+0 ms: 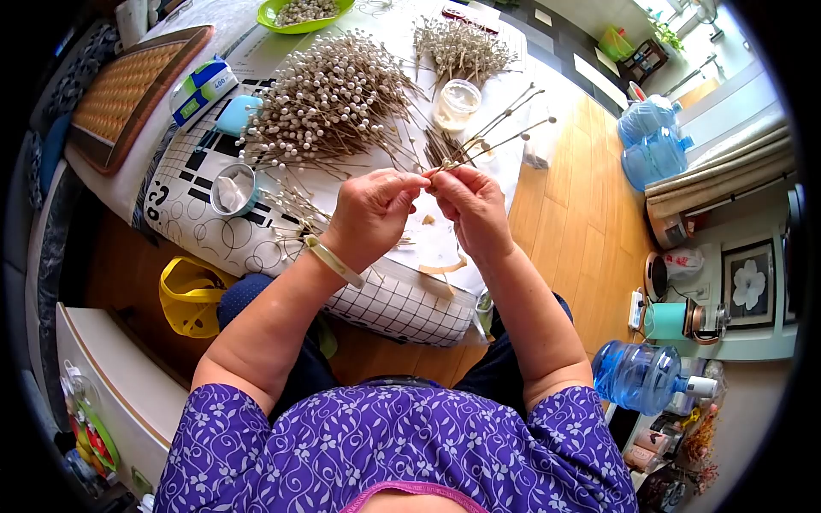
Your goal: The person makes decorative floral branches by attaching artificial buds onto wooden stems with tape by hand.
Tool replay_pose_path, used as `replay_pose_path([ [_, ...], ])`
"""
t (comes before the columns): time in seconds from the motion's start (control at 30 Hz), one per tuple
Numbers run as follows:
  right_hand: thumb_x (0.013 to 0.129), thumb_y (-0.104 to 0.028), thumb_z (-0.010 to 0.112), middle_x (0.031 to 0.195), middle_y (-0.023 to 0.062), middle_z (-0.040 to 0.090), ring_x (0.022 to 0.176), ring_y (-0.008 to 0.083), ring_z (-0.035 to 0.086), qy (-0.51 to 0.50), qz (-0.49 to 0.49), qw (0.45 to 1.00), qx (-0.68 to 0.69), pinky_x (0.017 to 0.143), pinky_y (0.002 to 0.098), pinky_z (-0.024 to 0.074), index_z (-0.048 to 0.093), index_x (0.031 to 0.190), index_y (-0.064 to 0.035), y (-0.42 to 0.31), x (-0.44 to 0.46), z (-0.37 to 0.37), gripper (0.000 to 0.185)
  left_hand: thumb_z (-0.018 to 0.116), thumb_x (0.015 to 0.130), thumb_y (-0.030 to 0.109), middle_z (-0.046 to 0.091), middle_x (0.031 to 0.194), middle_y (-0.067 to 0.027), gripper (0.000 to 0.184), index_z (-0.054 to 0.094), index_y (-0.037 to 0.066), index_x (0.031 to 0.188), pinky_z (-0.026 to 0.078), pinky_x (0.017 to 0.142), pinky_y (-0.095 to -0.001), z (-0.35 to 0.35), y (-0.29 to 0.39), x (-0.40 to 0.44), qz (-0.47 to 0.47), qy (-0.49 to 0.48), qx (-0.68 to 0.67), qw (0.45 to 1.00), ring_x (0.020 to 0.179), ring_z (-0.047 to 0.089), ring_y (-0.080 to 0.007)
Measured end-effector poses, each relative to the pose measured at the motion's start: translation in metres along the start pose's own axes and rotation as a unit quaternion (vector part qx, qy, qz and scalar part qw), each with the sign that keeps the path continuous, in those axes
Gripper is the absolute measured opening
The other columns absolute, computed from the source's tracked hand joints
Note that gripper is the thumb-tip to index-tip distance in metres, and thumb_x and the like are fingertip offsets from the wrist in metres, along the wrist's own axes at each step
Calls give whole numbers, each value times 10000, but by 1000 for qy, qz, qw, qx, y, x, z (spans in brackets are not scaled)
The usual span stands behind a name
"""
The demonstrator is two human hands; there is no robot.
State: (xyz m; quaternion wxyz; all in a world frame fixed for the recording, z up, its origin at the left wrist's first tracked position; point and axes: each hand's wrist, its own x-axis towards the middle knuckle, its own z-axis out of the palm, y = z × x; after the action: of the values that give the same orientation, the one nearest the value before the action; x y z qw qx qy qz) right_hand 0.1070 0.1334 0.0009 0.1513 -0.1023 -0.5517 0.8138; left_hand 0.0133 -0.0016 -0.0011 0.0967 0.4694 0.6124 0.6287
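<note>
Close together over the table's near part, my left hand [374, 212] and my right hand [472, 208] meet at the fingertips. My right hand pinches thin brown stems [505, 117] with small round tips that fan out to the upper right. The fingers of my left hand are pinched at the lower end of these stems; what lies between them is too small to make out. Beyond my hands lies a big heap of stems with whitish round heads [329, 94]. A tub of pale paste [457, 101] stands behind my right hand, beside short brown sticks [442, 147].
A cup with white material [233, 190] stands at the left, near a blue box [239, 115] and a tissue pack [203, 91]. Behind are a green bowl [304, 12] and another stem bunch [462, 50]. A yellow bag [190, 297] is at lower left.
</note>
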Motion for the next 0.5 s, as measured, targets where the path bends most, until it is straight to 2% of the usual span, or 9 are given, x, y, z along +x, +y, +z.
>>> replay_pose_path([
  [0.07,819,-100,574,734,10,579,623,38,472,8,-9,1000,-12,540,168,371,613,897,16,2,1,5,145,546,817,1,595,747,-49,104,607,-6,901,493,576,-199,-1,0,1,39,1,73,997,658,574,-83],
  [0.13,809,-60,580,813,39,618,728,61,540,16,-14,1000,-22,632,175,426,615,902,18,4,2,4,126,544,817,-2,596,748,-49,112,587,-11,920,495,579,-200,0,-3,-1,24,14,67,997,658,577,-83],
  [0.2,808,-57,581,811,40,618,729,63,542,22,-14,999,-23,638,178,430,615,901,17,5,2,5,125,543,817,-4,597,748,-50,125,567,-16,939,496,583,-202,3,-1,-2,8,25,61,998,658,580,-84],
  [0.27,806,-55,582,809,40,617,729,66,544,27,-14,999,-23,645,181,433,616,900,16,5,2,6,123,544,817,-2,597,742,-46,153,524,-12,968,506,596,-211,6,6,-2,-81,49,-34,995,672,588,-87],
  [0.4,806,-42,575,803,43,615,726,71,544,37,-21,999,-34,670,195,444,614,867,18,3,1,6,94,554,813,5,598,735,-55,156,502,-6,960,515,607,-220,7,3,-2,-105,54,-118,986,681,596,-99],
  [0.47,807,-38,571,802,44,615,726,74,544,35,-20,998,-38,675,200,446,612,852,20,2,1,4,84,566,813,36,598,730,-69,147,531,-11,948,520,608,-231,2,7,3,-252,13,-262,931,677,600,-114],
  [0.5,805,-36,571,801,45,615,728,76,545,22,-22,999,-35,677,203,447,609,844,22,1,1,3,79,566,813,36,598,730,-69,147,531,-11,948,520,608,-231,-1,6,6,-252,13,-262,931,677,600,-114],
])
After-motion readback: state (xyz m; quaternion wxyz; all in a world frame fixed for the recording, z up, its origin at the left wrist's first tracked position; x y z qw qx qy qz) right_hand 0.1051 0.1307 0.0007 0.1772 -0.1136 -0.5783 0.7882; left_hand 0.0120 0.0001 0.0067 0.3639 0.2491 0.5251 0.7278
